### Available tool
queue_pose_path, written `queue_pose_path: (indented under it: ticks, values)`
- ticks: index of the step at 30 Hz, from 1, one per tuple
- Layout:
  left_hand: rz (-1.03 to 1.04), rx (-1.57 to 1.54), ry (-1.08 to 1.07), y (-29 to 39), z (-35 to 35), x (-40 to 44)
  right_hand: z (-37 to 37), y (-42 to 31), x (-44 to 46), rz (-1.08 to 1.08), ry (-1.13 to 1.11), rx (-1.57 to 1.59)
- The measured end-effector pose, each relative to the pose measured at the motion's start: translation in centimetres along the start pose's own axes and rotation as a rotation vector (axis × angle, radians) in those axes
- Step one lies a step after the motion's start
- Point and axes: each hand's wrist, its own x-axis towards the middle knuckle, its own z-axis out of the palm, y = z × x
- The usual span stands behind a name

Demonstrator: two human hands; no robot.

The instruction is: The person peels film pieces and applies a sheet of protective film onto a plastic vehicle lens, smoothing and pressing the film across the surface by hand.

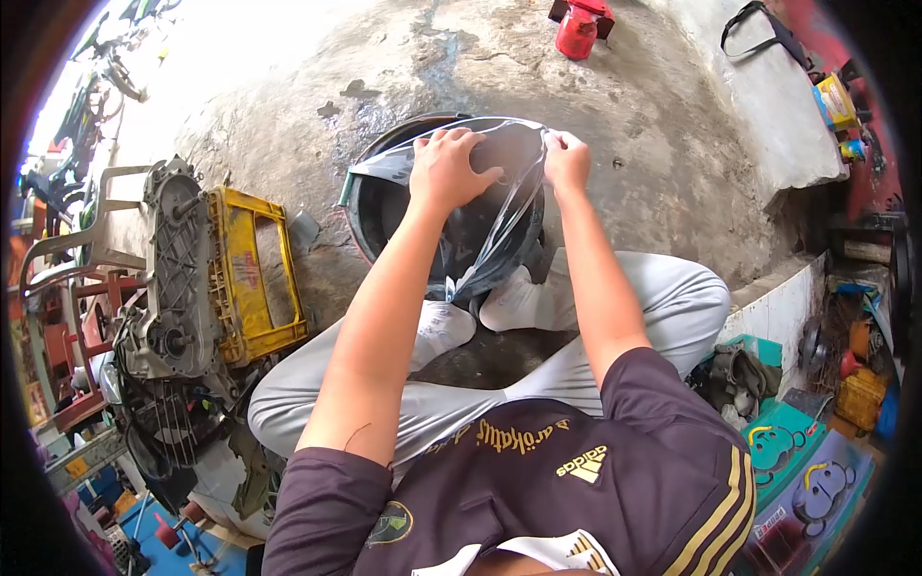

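A sheet of clear plastic (519,154), perhaps a bag, lies stretched over part of a round black basin (363,230) on the floor before me. Its gathered edge hangs in folds down to the near rim. My right hand (567,160) pinches the plastic's edge at the far right of the basin. Above the plastic, my left hand (448,169) has its thumb and fingers apart, with the fingertips at the far side of the sheet. What lies deep inside the basin is too dark to make out.
To the left, a yellow crate (252,274) stands beside a metal engine casing (179,269). A red container (578,31) sits on the concrete floor ahead. A white ledge (783,125) runs along the right, with assorted parts and boxes below. My crossed legs flank the basin's near side.
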Motion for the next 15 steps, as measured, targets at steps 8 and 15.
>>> queue_pose_path:
  ticks: [8,15]
  values:
    - [-0.025,0.022,-0.03,0.4,-0.4,0.1,-2.3,0.1,-9.9,-0.387,0.09,-0.043]
    - [-0.032,0.042,-0.052,0.4,-0.4,0.1,0.3,-0.4,1.4,-0.074,0.012,0.08]
